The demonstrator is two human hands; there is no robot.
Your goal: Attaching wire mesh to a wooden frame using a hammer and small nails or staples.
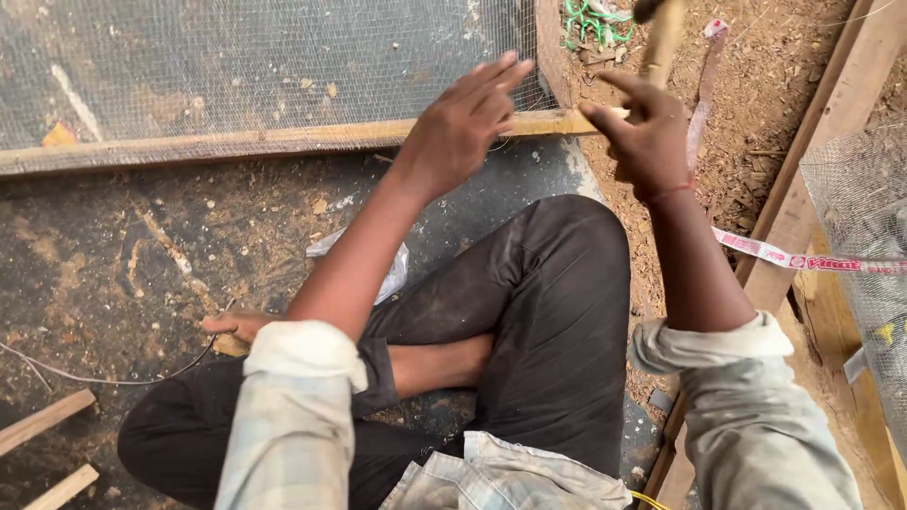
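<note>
- Person sat cross-legged on the ground, close to a wooden frame rail (283, 140) covered in wire mesh (236, 66), so the corner lay within arm's reach
- Left hand (465, 123) hovered over the rail near the corner, fingers spread and loose, pinching nothing I could see; looked placed to steady the spot
- Right hand (647, 132) was closed round a wooden hammer handle (662, 38) held upright above the rail's end; hammer head out of view

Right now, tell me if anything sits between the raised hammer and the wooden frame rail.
Nothing visible blocks it. The right hand holds the hammer handle above the frame rail. The left hand hovers beside that spot, fingers spread over the wire mesh.
</note>
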